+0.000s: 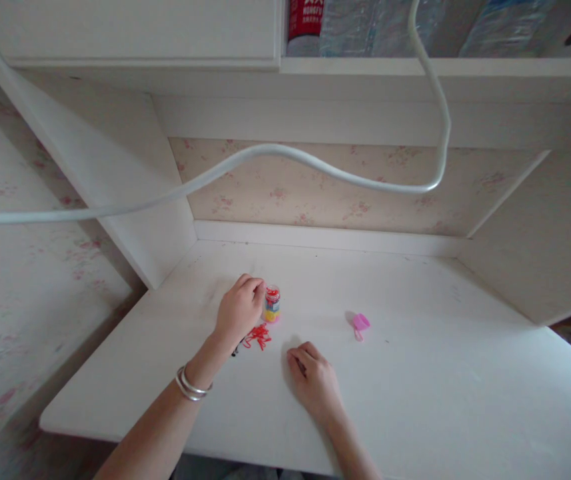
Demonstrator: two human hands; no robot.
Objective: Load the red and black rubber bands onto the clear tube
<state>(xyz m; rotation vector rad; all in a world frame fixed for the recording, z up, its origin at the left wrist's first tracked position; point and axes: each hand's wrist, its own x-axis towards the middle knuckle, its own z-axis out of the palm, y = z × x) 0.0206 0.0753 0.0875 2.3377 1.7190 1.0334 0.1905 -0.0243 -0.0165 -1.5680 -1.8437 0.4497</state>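
My left hand [240, 308] is closed in a pinch at the mouth of a small clear jar [272, 308], with a bit of red rubber band showing by the fingertips. Red, blue and yellow bands fill the upright jar in layers. In front of it lies a loose pile of red rubber bands [259, 337]. A few black bands [236, 349] show beside the pile, partly hidden under my left wrist. My right hand [315, 381] rests on the tabletop, fingers curled in, nothing visible in them. To its right is a pink lid [360, 323] with a loop.
The white desk [440, 380] has a raised back edge and side panels. A white cable [275, 150] hangs across the view above the hands. Overhead, a shelf [415, 67] holds a red can [306, 19] and plastic-wrapped bottles [350, 28].
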